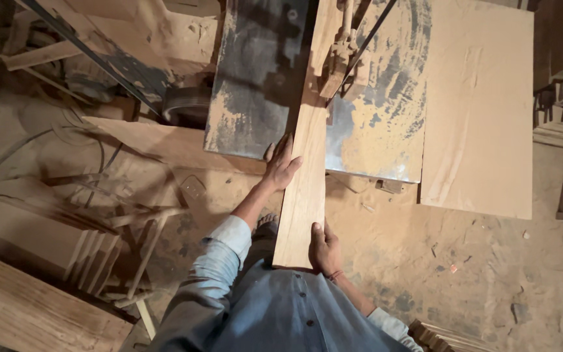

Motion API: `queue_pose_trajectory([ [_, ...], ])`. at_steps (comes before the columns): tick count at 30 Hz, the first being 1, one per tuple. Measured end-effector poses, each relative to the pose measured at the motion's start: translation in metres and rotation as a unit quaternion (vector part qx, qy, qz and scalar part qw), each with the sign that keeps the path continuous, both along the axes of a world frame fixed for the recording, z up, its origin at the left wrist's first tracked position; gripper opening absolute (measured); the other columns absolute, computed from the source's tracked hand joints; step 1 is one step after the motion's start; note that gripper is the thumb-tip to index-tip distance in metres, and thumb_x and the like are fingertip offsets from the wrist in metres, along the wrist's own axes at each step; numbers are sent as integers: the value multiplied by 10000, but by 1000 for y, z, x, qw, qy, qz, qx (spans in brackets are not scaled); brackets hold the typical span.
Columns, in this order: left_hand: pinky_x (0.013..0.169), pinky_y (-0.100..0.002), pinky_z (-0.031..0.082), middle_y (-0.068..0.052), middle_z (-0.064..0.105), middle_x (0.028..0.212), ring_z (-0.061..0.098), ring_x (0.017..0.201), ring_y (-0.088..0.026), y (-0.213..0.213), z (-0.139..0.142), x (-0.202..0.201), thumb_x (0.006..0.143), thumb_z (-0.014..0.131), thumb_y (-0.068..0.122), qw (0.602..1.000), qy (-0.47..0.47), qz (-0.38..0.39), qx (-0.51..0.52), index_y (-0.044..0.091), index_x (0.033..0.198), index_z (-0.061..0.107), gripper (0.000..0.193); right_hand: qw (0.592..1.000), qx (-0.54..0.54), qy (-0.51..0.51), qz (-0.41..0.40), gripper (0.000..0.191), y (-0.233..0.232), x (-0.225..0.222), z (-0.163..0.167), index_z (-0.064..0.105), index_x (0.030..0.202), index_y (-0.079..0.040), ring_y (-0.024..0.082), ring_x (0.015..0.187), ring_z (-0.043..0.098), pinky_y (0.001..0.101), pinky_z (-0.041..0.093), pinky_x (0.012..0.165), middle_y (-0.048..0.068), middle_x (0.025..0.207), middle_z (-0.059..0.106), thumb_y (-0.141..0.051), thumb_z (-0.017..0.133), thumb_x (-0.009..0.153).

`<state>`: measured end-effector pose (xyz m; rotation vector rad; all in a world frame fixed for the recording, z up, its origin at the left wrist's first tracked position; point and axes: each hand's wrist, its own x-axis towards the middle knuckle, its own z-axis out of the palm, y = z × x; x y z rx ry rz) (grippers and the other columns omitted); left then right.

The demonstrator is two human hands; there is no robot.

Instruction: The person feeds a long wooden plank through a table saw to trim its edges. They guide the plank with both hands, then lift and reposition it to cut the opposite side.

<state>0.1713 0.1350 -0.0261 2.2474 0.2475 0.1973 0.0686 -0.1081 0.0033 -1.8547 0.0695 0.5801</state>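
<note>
Left hand [281,164]: lying flat, fingers spread, pressing the wooden plank's [304,189] left edge.
Right hand [325,249]: gripping the plank's near end.
Plank: resting lengthwise on the band saw table [255,85], far end reaching the blade guide [339,62].
Doing it well: keeping fingers beside the cut line, feeding steadily.
Around: plywood sheet [480,111] lying right; wood scraps [115,241] crowding the left floor.

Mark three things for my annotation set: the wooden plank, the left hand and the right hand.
wooden plank [306,189], head view, bare face between the hands.
left hand [281,166], head view, back of the hand.
right hand [325,251], head view, back of the hand.
</note>
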Motion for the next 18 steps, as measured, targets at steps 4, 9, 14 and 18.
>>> queue_pose_trajectory([
  [4,1266,-519,24,-205,238,1696,162,1599,-292,0,1,0,1002,495,436,1000,6,7,3,26,1636,188,815,995,-56,82,-11,564,3,1,3,591,1528,-127,199,776,547,370,493,734,192,908,740,-401,508,1041],
  [9,1256,-517,30,-200,239,1699,165,1596,-291,0,4,-1,986,499,422,1000,2,4,-19,21,1637,173,831,1000,4,-1,-21,546,7,2,1,574,1463,-80,89,827,614,289,521,775,30,986,748,-390,527,1016],
  [14,1257,-519,24,-200,223,1705,156,1598,-297,1,3,-1,985,509,417,1000,-2,-2,-14,18,1637,167,837,1000,-2,-1,-13,534,7,4,-1,585,1454,-73,65,783,584,260,506,728,18,941,728,-381,534,1022],
  [18,1270,-512,50,-193,232,1707,167,1604,-301,2,2,2,995,504,423,1000,-16,3,-13,26,1640,181,823,998,2,47,-31,541,10,5,-1,584,1479,-89,87,698,504,259,470,648,42,889,680,-368,539,1017],
])
